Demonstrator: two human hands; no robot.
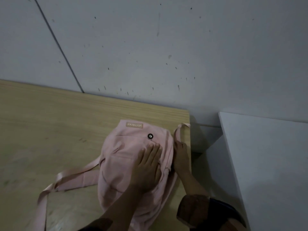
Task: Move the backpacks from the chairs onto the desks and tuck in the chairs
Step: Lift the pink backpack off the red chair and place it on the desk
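Limp pink backpack (126, 164) flat on wooden desk (50, 130), straps splayed left.

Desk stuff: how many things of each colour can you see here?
Pink: 1, the backpack lying flat on the desk
Light wood: 1, the desk
White: 1, the white surface to the right
Total: 3

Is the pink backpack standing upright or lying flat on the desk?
Lying flat: the backpack rests front up on the desk, straps spread.
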